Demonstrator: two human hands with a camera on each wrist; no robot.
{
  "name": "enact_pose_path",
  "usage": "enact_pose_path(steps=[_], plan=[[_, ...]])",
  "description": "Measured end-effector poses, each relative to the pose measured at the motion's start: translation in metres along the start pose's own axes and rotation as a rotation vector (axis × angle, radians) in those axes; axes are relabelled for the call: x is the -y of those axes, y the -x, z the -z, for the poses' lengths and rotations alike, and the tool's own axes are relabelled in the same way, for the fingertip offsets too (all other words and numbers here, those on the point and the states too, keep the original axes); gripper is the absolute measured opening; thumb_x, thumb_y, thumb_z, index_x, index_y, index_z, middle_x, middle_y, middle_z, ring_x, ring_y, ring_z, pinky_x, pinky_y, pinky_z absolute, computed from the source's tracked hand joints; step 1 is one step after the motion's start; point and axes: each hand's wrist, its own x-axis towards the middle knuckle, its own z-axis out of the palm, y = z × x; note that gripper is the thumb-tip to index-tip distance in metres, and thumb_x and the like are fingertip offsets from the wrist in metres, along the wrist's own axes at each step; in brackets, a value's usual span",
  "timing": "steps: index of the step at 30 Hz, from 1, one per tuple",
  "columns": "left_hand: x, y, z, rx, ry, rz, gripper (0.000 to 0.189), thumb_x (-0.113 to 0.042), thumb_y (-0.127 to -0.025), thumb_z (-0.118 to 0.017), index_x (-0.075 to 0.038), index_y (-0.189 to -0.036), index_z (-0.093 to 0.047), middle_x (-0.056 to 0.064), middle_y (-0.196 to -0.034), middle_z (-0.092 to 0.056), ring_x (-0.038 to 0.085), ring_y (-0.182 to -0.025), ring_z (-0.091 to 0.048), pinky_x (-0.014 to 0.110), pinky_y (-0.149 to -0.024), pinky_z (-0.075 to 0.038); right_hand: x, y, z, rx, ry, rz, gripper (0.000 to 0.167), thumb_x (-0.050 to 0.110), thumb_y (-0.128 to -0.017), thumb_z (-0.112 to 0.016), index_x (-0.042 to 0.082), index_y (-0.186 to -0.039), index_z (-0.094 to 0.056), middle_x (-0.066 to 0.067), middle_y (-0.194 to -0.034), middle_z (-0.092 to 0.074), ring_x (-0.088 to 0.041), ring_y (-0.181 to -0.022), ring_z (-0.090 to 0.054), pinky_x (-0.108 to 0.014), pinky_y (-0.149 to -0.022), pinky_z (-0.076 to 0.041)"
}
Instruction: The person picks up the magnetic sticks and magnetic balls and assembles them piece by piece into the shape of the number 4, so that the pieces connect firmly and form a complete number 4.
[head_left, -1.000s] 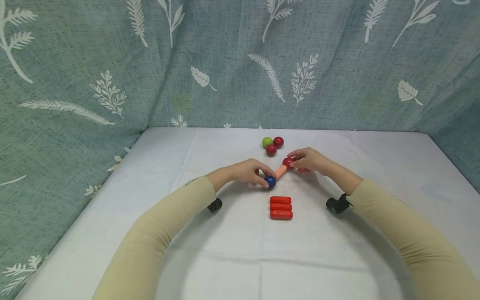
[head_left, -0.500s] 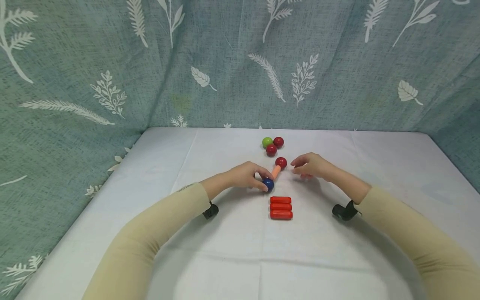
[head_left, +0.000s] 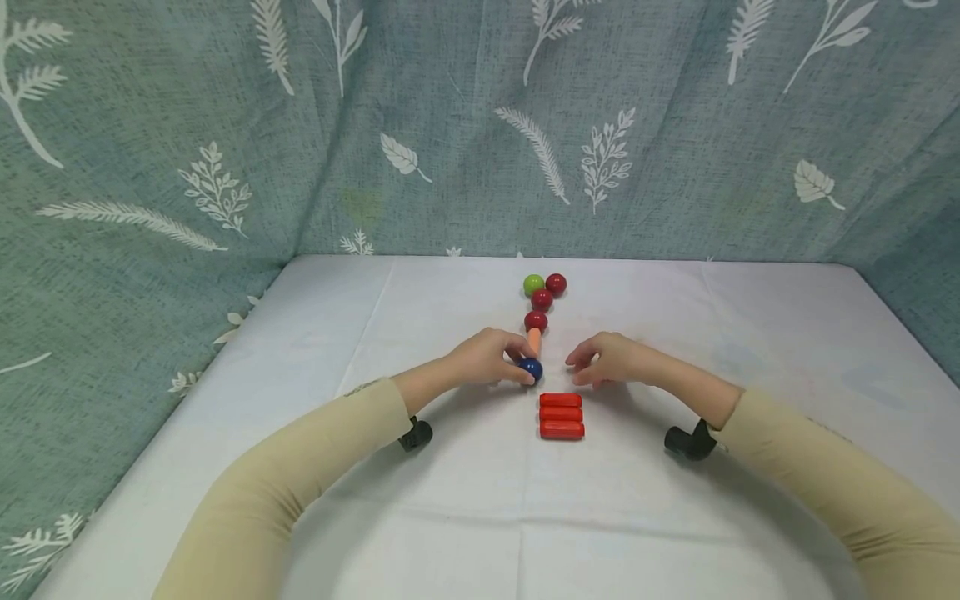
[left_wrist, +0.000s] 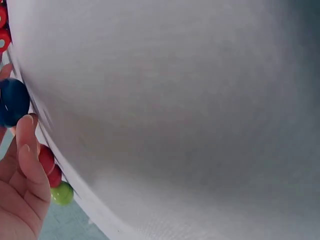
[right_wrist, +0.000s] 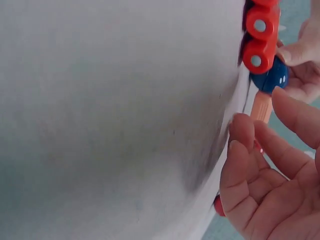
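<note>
My left hand (head_left: 489,358) pinches a glossy blue ball (head_left: 532,372) between thumb and fingers, in the middle of the table. From this ball a short peach-coloured rod (head_left: 534,340) runs away from me to a red ball (head_left: 536,322), the three forming a straight piece. To the right, my right hand (head_left: 613,358) hovers with loosely bent fingers and holds nothing. The right wrist view shows its fingers (right_wrist: 240,165) near the peach rod, with a gap between thumb and fingertips. Three red rods (head_left: 561,414) lie side by side just nearer to me, pale round dots in their ends.
Behind the joined piece, a green ball (head_left: 533,285) and two more red balls (head_left: 556,284) sit clustered near the back of the table. A white cloth (head_left: 450,533) covers the tabletop. Green leaf-patterned fabric (head_left: 450,125) hangs behind and on the left.
The right hand let go of the red ball, drew back and came nearer to me. The left hand swung the joined piece from a slant to nearly straight away from me, shifting slightly left.
</note>
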Motion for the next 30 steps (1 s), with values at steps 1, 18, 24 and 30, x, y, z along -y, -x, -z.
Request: enact_pose_path(steps=[1,18,24,30], plan=[[-0.001,0.001,0.000,-0.003,-0.003,0.005,0.032,-0.025,-0.076,-0.075,-0.016,-0.105,-0.066,-0.001,-0.092,-0.066,0.012,-0.080,-0.056,0.022,-0.063,-0.046,0.001,0.001,-0.002,0.007,0.006,0.006,0.035,0.020,-0.083,-0.066,0.005,-0.115,-0.062,-0.006,-0.090,-0.060,-0.015,-0.067,-0.055,-0.024,-0.065,-0.047],[0.006,0.003,0.003,-0.066,0.027,0.089,0.033,-0.025,-0.079,-0.071,-0.017,-0.110,-0.062,0.004,-0.100,-0.063,0.014,-0.067,-0.057,0.025,-0.053,-0.049,0.006,0.006,-0.016,0.063,0.070,0.062,0.030,0.011,-0.082,-0.066,0.004,-0.111,-0.064,-0.003,-0.086,-0.060,-0.012,-0.064,-0.053,-0.023,-0.062,-0.049],[0.009,0.002,0.004,-0.053,0.022,0.091,0.037,-0.025,-0.079,-0.072,-0.019,-0.114,-0.061,0.006,-0.107,-0.062,0.014,-0.072,-0.058,0.024,-0.056,-0.049,0.005,0.007,-0.017,0.066,0.063,0.081,0.025,0.008,-0.082,-0.064,0.004,-0.107,-0.066,-0.002,-0.085,-0.061,-0.011,-0.062,-0.052,-0.023,-0.062,-0.049],[0.011,-0.001,0.005,-0.022,0.045,0.084,0.039,-0.021,-0.080,-0.071,-0.019,-0.117,-0.060,0.007,-0.113,-0.061,0.014,-0.076,-0.058,0.024,-0.058,-0.050,0.006,0.006,-0.019,0.057,0.080,0.110,0.023,0.008,-0.082,-0.064,0.003,-0.104,-0.067,-0.002,-0.085,-0.062,-0.011,-0.062,-0.052,-0.022,-0.060,-0.048]])
